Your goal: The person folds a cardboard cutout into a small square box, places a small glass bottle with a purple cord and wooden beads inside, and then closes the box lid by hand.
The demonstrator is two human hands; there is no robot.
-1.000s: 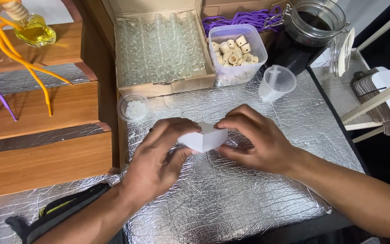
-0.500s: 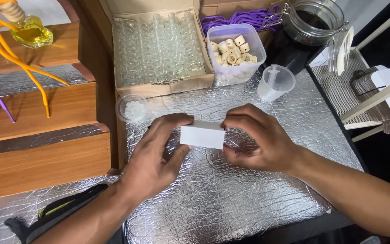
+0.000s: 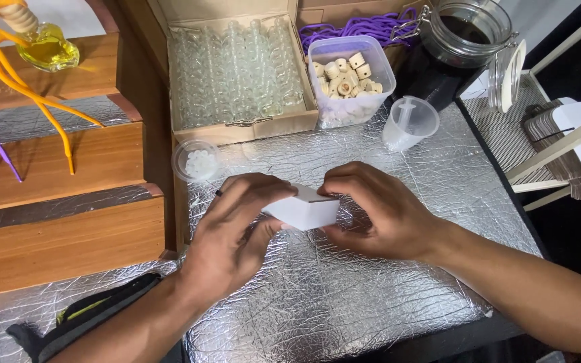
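A small white cardboard box [image 3: 304,210] is held just above a silver foil-covered work surface [image 3: 344,309], gripped from both ends. My left hand [image 3: 237,225] clasps its left end with the fingers curled over the top. My right hand [image 3: 378,212] holds the right end, thumb underneath and fingers over the top edge. The box looks folded shut, with a brown inner edge showing along its top rim.
Behind the hands stand a cardboard box of small glass bottles [image 3: 233,67], a clear tub of wooden beads [image 3: 347,77], a small measuring cup with a syringe [image 3: 408,124], a little lidded dish [image 3: 196,161] and a dark glass jar [image 3: 462,47]. Wooden steps [image 3: 62,175] rise at the left.
The white box has been turned and closed up between both hands, from a loose half-folded shape into a squared box. Both hands stayed in place over the foil.
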